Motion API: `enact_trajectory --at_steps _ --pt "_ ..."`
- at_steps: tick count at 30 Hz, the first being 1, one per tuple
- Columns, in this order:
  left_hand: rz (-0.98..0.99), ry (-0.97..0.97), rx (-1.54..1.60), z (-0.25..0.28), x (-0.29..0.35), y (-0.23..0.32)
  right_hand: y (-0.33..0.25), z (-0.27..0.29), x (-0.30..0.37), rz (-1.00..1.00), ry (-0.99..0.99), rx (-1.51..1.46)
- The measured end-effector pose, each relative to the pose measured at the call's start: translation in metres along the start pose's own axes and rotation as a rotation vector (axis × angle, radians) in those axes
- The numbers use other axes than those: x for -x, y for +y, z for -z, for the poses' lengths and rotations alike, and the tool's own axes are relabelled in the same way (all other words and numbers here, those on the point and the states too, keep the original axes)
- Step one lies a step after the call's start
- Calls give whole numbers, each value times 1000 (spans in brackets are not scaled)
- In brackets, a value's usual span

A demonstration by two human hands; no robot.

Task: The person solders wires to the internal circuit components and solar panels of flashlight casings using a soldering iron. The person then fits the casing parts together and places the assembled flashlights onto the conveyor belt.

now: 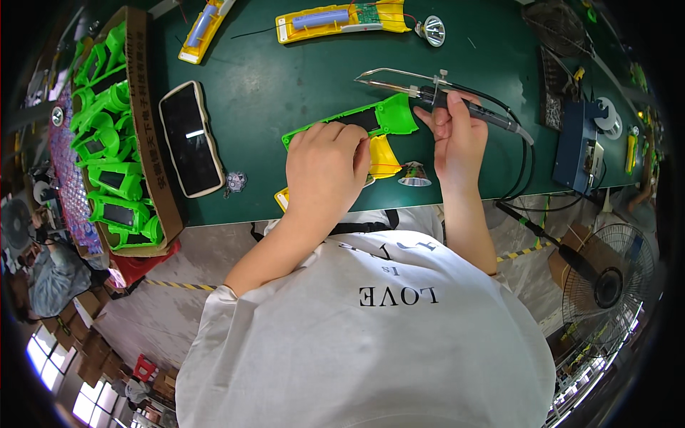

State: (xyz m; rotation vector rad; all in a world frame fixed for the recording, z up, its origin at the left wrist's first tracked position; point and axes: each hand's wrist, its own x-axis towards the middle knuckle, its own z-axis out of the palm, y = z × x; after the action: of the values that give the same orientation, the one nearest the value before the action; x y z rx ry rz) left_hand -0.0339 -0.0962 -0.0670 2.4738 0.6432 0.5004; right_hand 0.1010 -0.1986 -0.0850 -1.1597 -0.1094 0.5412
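My right hand (459, 135) grips a soldering iron (430, 95) with a thin metal solder-feed tube along its top; the tip points left, above the green piece. My left hand (325, 160) is closed over a green flashlight shell (396, 115), covering its middle; the fingertips are partly hidden. A dark panel (369, 119) sits in the shell. Beneath and nearer to me lies a yellow flashlight shell (384, 158), mostly hidden by my left hand, with a silver reflector (414, 175) beside its right end.
Farther back lie two yellow shells (392, 16) (191, 53) with batteries, and a reflector (432, 31). To the left are a phone (191, 139) and a carton (146, 143) of green shells (118, 178). A blue soldering station (576, 139) and solder spool (609, 118) stand right; a fan (606, 285) is below.
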Motion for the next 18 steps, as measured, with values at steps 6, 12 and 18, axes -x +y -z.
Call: enact_trajectory --at_steps 6,12,18 --pt "35 -49 -31 3 -1 0 5 -6 0 -12 -12 42" --pt "39 -72 -134 7 -2 5 -4 -7 4 97 63 80" --pt "38 -120 -165 8 -6 5 -50 2 22 326 -19 523"
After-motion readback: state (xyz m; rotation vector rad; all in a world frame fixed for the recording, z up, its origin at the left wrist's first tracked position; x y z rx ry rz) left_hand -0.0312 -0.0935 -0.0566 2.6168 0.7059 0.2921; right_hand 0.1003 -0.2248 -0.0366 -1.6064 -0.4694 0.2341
